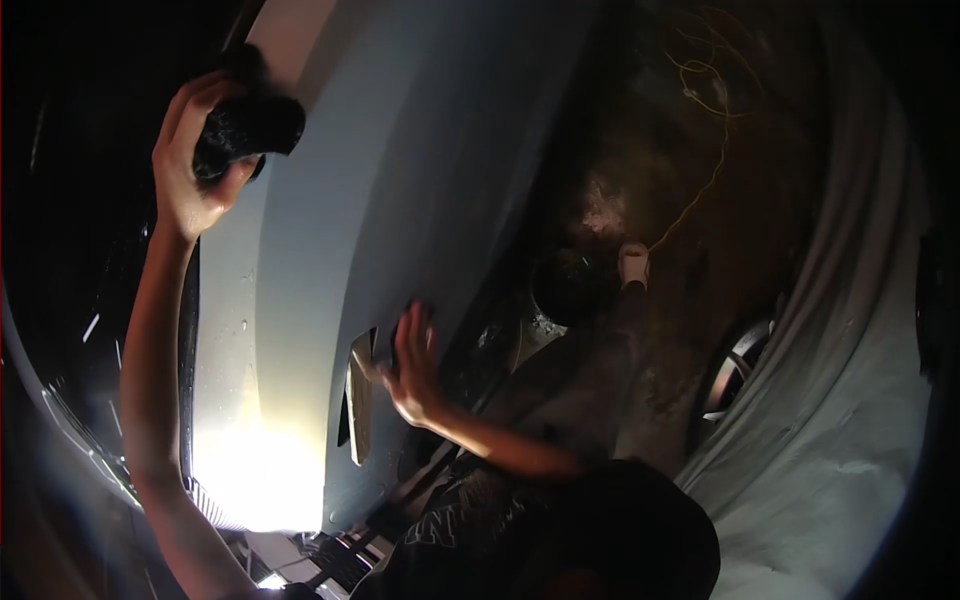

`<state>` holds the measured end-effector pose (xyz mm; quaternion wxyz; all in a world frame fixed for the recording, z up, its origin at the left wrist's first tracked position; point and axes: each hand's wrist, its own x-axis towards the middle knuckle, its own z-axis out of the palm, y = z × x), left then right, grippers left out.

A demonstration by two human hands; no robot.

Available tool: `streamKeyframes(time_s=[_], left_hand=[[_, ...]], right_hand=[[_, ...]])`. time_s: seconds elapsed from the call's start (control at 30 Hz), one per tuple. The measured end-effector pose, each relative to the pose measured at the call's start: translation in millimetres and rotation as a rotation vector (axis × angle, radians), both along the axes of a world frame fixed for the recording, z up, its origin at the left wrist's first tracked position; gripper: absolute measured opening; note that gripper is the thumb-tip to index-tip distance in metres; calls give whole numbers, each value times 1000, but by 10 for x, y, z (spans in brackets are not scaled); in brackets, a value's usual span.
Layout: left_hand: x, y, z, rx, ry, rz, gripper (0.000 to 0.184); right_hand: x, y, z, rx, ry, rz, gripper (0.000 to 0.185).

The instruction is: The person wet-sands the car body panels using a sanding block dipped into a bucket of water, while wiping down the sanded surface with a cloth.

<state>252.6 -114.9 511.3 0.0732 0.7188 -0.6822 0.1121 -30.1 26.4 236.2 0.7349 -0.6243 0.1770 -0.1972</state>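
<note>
My left hand [195, 155] is at the upper left, its arm stretched out. Its fingers and thumb wrap round a dark, rounded black object [265, 125] beside a pale grey car body panel [330, 180]. Whether that object is loose or fixed to the car I cannot tell. Lower down, my right hand [412, 365] lies against the panel's darker side with its fingers stretched out, slightly blurred. Next to it is a narrow slanted opening in the panel, with a pale strip [358, 405] in it.
Bright light falls on the panel's lower end, near exposed parts [350, 550]. A yellow cord [715, 170] runs over the dark floor to my shoe [633, 262]. A dark round container [565, 287] stands nearby. At right, a grey cover [830, 440] hangs beside a wheel [735, 370].
</note>
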Motion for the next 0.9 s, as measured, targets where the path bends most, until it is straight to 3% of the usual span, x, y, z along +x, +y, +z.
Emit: streamKeyframes(time_s=[0.07,0.13,0.17,0.23,0.27,0.33,0.37,0.43,0.47,0.53,0.6,0.63,0.7,0.73,0.77,0.8,0.87,0.9], left_hand=[[42,-5,-9,-9,-13,-27,50],[55,-8,-30,2,20,-53,52],[38,-13,-17,-4,2,-52,52],[54,-4,-3,-4,-5,-48,53],[52,-38,31,7,-11,-66,53],[-15,-48,30,13,-9,-44,53],[-39,-72,34,9,20,-57,51],[-20,-59,56,29,1,-59,50],[4,-31,50,34,-29,-52,50],[35,-33,19,37,0,-39,52],[37,-25,11,16,14,-17,55],[26,-24,18,21,-10,0,59],[11,-32,10,32,-19,-24,59],[36,-76,51,42,-34,-69,59],[52,-93,56,30,-34,-59,59],[51,-52,35,21,-21,-36,59],[40,-15,-2,34,0,11,59],[45,-8,1,40,13,9,59]], right_hand=[[178,-450,-25,-12,42,3,83],[865,-1576,-445,-23,86,-179,77],[1170,-2204,-657,38,75,-225,75],[1443,-3011,-858,311,96,-82,70],[1427,-2788,-865,323,87,-98,70],[1191,-1896,-782,-10,60,-405,73],[853,-1290,-555,12,25,-361,75],[81,-254,-105,60,90,-43,77],[-72,-182,17,92,-5,18,77],[344,-804,-13,108,175,15,72],[1090,-1914,-716,163,161,-242,41],[1443,-2456,-1116,297,131,-333,34],[1636,-2722,-1478,424,118,-380,38],[1621,-2598,-1504,689,-25,-371,35],[1404,-2213,-1253,629,14,-351,28],[1068,-1632,-867,514,89,-263,36],[438,-750,-244,390,210,0,72],[514,-811,-107,-98,457,-89,72]])
